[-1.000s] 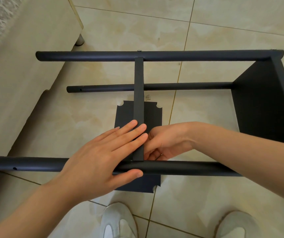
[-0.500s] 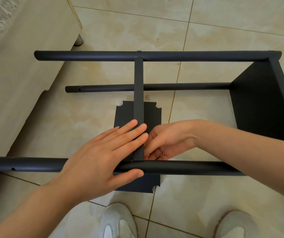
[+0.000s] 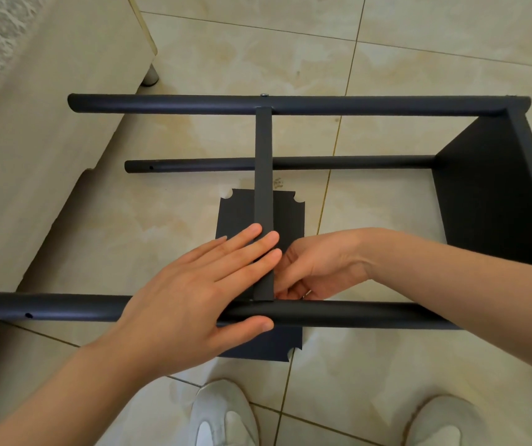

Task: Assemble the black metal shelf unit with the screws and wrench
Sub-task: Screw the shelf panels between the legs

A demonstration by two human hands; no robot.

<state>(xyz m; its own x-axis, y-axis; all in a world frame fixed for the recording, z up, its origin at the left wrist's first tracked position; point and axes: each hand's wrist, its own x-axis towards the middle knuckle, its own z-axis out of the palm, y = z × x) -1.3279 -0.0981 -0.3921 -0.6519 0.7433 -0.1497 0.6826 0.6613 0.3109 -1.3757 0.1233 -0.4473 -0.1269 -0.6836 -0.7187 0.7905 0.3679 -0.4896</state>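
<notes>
1. The black shelf unit (image 3: 354, 106) lies on its side on the tiled floor (image 3: 123, 239), tubes running left to right.
2. Left hand (image 3: 193, 284) — fingers straight and together — presses flat on the near tube (image 3: 49, 307) and the upper edge of the notched panel (image 3: 264, 188).
3. Right hand (image 3: 319, 268) curls at that joint; what it pinches, I cannot tell.
4. An end panel (image 3: 490, 201) closes the unit's right side.

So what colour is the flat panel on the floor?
Black; the flat panel shows best in the head view.
</notes>
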